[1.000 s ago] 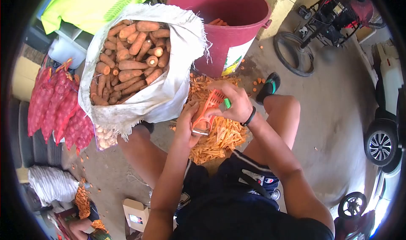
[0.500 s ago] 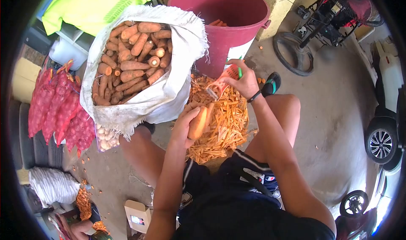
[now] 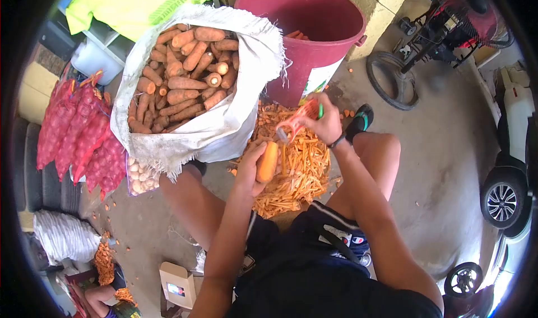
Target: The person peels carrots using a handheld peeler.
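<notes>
My left hand (image 3: 250, 167) is wrapped round a partly peeled carrot (image 3: 267, 162), its bright orange side facing up. In my right hand (image 3: 326, 121) is a peeler (image 3: 293, 124) with an orange-red frame and a green part by the thumb. Its blade end sits just above the carrot's top, and a strip of peel hangs beside the carrot. Beneath both hands spreads a heap of orange carrot peelings (image 3: 300, 178). Beyond my left hand stands a white woven sack (image 3: 224, 119) full of unpeeled carrots (image 3: 185, 84).
A maroon barrel (image 3: 291, 60) with some carrots inside stands behind the heap. Red mesh bags of onions (image 3: 75, 130) and a bag of garlic (image 3: 140, 176) lie left. A fan (image 3: 476, 9) and a car wheel (image 3: 502, 201) are right. Another person's leg (image 3: 98, 298) shows lower left.
The carrot has turned in my left hand and shows a brighter peeled face. The peeler has shifted slightly down. The whole view has moved a little.
</notes>
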Demonstrator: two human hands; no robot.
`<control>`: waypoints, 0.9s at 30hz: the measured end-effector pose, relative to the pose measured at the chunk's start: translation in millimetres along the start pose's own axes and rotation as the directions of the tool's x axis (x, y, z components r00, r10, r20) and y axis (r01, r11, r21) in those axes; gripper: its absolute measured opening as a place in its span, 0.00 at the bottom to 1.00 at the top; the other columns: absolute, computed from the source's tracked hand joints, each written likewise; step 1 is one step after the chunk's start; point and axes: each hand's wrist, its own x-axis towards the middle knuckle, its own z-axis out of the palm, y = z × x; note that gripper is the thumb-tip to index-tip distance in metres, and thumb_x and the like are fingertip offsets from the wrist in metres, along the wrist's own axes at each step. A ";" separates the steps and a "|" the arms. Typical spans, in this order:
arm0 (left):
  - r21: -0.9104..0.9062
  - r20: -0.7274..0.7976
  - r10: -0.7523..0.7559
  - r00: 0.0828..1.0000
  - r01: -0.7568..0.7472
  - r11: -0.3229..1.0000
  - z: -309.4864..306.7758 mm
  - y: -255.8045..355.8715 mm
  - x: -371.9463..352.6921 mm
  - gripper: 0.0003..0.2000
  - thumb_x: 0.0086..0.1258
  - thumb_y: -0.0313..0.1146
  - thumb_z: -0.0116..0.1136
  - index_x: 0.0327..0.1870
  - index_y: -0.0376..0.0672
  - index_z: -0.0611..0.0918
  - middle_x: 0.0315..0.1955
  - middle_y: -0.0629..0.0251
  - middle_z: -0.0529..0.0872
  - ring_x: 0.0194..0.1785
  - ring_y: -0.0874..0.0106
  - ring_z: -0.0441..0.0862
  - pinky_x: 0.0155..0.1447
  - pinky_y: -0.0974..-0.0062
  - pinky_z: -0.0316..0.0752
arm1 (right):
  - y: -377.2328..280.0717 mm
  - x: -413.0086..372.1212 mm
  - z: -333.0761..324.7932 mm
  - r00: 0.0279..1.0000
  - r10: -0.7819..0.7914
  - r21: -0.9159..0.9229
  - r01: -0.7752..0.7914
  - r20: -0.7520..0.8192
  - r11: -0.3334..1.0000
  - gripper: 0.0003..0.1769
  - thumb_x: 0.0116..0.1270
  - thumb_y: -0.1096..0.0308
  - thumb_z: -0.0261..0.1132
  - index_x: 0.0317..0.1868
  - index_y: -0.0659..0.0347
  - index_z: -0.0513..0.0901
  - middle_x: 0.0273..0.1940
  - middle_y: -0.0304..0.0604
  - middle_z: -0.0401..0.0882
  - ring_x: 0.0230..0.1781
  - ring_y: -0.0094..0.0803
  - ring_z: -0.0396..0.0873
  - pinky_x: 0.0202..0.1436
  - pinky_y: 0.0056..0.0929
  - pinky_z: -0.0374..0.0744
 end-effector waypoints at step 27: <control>-0.013 -0.038 -0.031 0.999 0.031 0.999 -5.9 -4.0 3.2 0.11 0.80 0.39 0.53 0.53 0.42 0.76 0.42 0.65 0.83 0.41 0.73 0.84 0.44 0.69 0.83 | 20.9 -10.6 7.7 0.999 0.004 -0.030 -0.006 -0.050 1.000 0.41 0.44 0.50 0.88 0.53 0.61 0.78 0.38 0.44 0.84 0.32 0.33 0.84 0.40 0.31 0.83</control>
